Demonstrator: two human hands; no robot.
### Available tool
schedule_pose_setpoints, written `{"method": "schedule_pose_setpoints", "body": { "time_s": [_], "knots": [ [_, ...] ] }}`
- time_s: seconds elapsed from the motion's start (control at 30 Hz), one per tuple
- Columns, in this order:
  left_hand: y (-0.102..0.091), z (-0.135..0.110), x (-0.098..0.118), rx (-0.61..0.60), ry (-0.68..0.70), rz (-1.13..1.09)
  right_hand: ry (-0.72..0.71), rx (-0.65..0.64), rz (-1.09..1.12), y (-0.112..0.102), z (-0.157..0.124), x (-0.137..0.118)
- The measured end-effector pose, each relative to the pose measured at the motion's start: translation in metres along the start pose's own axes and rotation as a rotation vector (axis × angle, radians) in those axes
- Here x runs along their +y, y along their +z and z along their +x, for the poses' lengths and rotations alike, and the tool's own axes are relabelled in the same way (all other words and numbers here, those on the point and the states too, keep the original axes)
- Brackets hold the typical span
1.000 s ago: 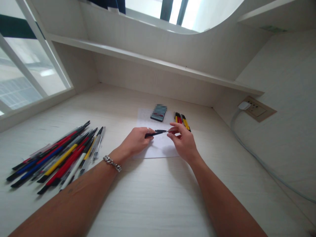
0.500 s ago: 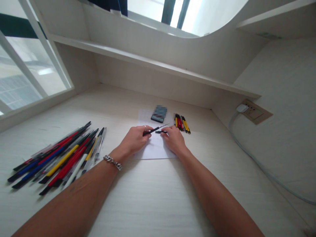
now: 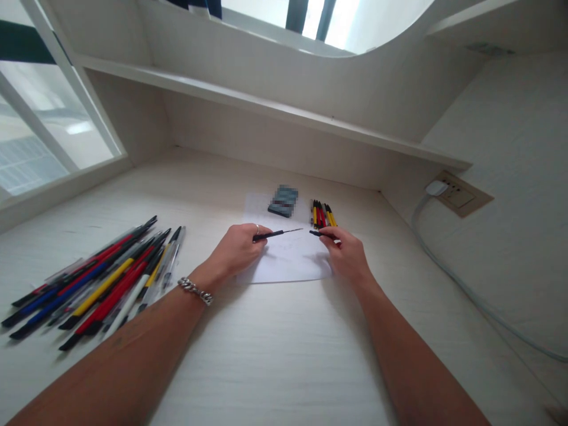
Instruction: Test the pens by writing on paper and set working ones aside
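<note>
My left hand [image 3: 237, 248] is closed round the black rear half of a pen [image 3: 268, 235], whose thin refill sticks out to the right over a white sheet of paper [image 3: 288, 260]. My right hand [image 3: 348, 254] pinches a short black pen piece [image 3: 320, 234], held apart from the refill tip, close to a small row of yellow, red and black pens [image 3: 323, 214]. A bracelet sits on my left wrist.
A large pile of red, blue, yellow and black pens [image 3: 95, 281] lies at the left of the desk [image 3: 284, 355]. A phone [image 3: 283, 201] rests at the paper's far edge. A wall socket [image 3: 457, 194] with a plugged cable is at the right.
The pen has come apart: my right hand drew its black front piece away to the right, leaving the refill bare in my left hand.
</note>
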State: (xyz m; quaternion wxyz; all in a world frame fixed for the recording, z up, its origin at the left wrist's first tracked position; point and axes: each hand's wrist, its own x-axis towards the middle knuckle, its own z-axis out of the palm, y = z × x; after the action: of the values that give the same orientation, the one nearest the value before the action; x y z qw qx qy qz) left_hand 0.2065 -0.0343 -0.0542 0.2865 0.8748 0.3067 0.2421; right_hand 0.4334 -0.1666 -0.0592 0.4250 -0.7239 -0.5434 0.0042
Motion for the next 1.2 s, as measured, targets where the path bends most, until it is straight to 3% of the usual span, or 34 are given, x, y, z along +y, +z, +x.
{"method": "schedule_pose_setpoints", "body": {
  "time_s": [0.27,1.0,1.2],
  "knots": [
    [0.003,0.0,0.0,-0.045,0.033,0.047,-0.094,0.006,-0.008,-0.003,-0.001,-0.006],
    [0.007,-0.002,-0.003,-0.068,0.026,0.019,-0.169,-0.041,-0.038,0.0,-0.005,-0.014],
    [0.005,-0.001,0.0,-0.12,0.09,0.016,-0.183,-0.086,-0.048,0.006,-0.008,-0.021]
  ]
}}
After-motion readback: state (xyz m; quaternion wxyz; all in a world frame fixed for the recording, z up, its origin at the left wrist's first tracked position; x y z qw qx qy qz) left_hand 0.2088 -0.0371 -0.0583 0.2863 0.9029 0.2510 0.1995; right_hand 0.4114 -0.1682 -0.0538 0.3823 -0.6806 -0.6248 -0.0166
